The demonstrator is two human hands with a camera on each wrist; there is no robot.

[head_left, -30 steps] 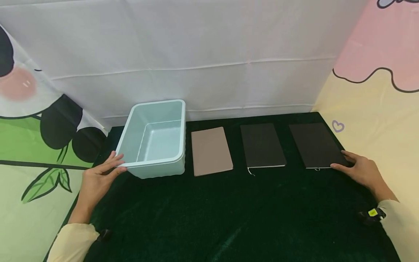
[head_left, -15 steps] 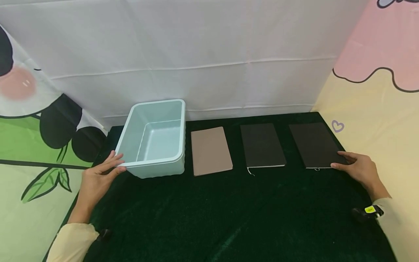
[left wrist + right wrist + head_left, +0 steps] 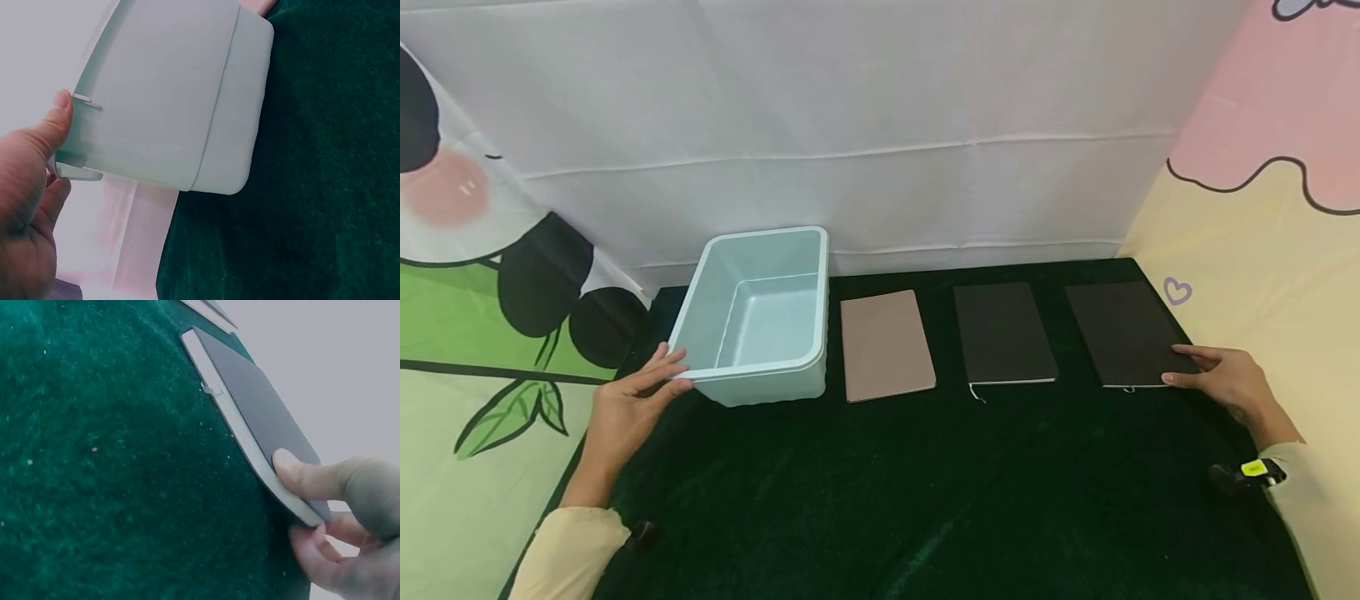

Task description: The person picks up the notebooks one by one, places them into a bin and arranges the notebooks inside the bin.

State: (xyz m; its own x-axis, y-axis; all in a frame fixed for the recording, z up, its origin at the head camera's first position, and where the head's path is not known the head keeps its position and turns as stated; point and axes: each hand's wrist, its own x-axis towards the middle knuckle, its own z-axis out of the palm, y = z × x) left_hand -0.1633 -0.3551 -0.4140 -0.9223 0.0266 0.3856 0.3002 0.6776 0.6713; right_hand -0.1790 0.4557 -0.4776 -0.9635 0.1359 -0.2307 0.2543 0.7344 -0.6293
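Observation:
In the head view, my left hand (image 3: 625,408) holds the near left corner of a pale blue plastic bin (image 3: 782,385). From the left wrist, the thumb (image 3: 55,122) lies along the bin's rim while other fingers wrap the corner below. On the far right, my right hand (image 3: 1232,387) pinches the near right corner of a black notebook (image 3: 1123,333). The right wrist view shows the thumb on its cover (image 3: 262,406) and fingers under its lower edge, the corner slightly bent. Its white page edge and a short ribbon face me.
A second black notebook (image 3: 1003,333), with a white ribbon, and a beige notebook (image 3: 886,346) lie in a row between the bin and the right-hand notebook. All rest on a dark green cloth (image 3: 880,500). A white curtain (image 3: 880,125) rises right behind; printed drapes flank both sides.
My right hand has shifted slightly leftward over the corner of the black notebook. The left hand stays on the bin, and the head view has moved a little.

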